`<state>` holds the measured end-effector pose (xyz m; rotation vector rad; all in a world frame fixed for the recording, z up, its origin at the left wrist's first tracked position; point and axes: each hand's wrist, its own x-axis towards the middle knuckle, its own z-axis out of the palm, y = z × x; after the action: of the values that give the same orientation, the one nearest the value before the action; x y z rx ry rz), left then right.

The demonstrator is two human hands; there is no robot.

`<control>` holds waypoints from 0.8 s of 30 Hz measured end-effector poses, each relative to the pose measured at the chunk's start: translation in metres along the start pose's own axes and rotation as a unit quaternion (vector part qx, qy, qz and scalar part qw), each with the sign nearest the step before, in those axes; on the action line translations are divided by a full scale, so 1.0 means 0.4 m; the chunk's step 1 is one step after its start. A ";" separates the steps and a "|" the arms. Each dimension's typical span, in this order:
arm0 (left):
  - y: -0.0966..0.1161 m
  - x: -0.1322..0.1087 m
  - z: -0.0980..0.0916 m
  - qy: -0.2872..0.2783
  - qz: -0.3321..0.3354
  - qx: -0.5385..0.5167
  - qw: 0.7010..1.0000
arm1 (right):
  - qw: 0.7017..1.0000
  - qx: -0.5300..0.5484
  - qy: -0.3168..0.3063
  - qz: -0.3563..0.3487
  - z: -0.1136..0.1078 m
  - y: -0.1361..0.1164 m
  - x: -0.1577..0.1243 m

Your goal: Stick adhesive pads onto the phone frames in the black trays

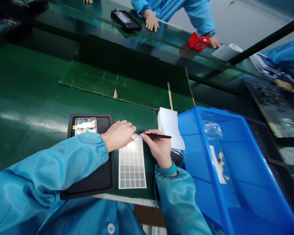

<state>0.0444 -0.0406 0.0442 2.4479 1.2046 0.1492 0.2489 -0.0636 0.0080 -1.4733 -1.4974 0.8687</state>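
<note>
My left hand [118, 134] rests with curled fingers on the top edge of a white sheet of grey square stickers [132, 164] lying on the green table. My right hand [158, 148] pinches black tweezers [159, 136], their tip pointing left at the sheet's top edge, close to my left fingertips. Left of the sheet lies a black tray [95, 182] under my left forearm, with an opened phone body [85, 125] at its far end.
A blue plastic bin [237, 182] with a small bag and paper scraps stands at the right. White paper [170, 125] lies behind my right hand. Across the belt, another person's hands [151, 21] rest near a black tray [126, 20] and a red object [198, 41].
</note>
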 end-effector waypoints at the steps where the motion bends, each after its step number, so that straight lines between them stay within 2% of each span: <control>1: 0.000 0.000 0.000 0.000 0.000 -0.001 1.000 | 1.000 -0.001 -0.001 0.000 0.000 0.001 0.000; 14: 0.000 0.001 0.000 -0.002 -0.001 0.002 1.000 | 1.000 0.017 0.008 0.002 0.000 -0.003 0.000; 19: -0.001 0.001 0.001 0.006 -0.002 -0.002 1.000 | 0.999 0.033 0.033 0.012 -0.004 -0.006 -0.001; 24: -0.014 0.005 0.001 0.018 -0.004 -0.067 0.998 | 0.997 0.064 0.050 0.015 -0.009 -0.015 -0.005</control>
<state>0.0418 -0.0362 0.0415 2.3343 1.1801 0.2637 0.2497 -0.0664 0.0145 -1.4282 -1.3242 0.8788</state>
